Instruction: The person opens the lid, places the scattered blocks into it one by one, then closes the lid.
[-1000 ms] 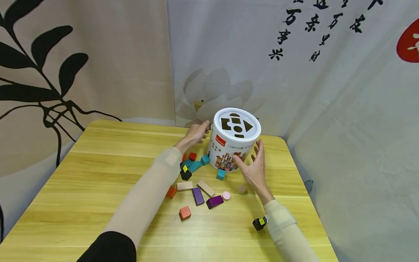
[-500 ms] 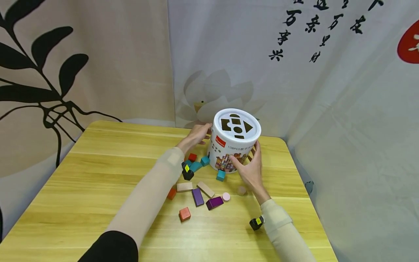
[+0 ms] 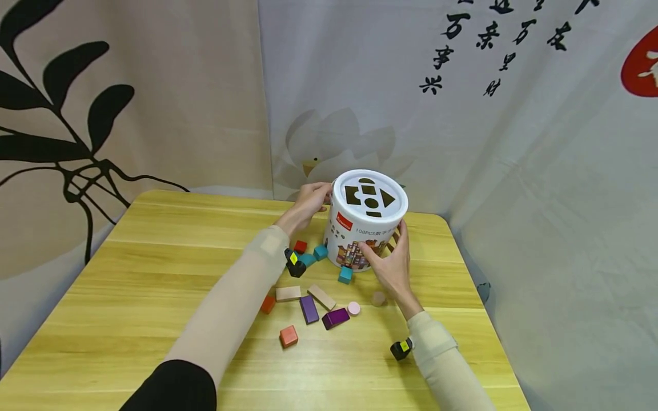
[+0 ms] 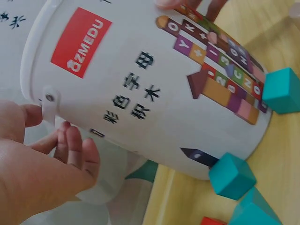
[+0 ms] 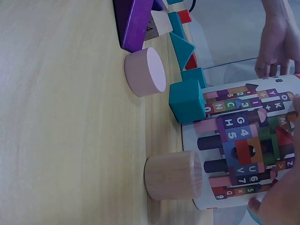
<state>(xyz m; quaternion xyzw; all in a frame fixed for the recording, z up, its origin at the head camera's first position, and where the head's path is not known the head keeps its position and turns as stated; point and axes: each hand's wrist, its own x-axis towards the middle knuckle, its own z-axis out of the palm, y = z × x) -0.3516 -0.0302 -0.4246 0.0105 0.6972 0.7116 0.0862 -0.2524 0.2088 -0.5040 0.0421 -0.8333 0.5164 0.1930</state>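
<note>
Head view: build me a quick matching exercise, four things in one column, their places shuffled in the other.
Things
1. white cylindrical bucket
2. pale pink cylinder block
3. coral-red cube block
4. natural-wood cylinder block

Places
A. nearest the picture's bottom edge
B. between left hand and right hand
C. closest to the right wrist
D. just off one end of a glossy plum-purple oblong block

Pairs: 1-B, 2-D, 3-A, 4-C
</note>
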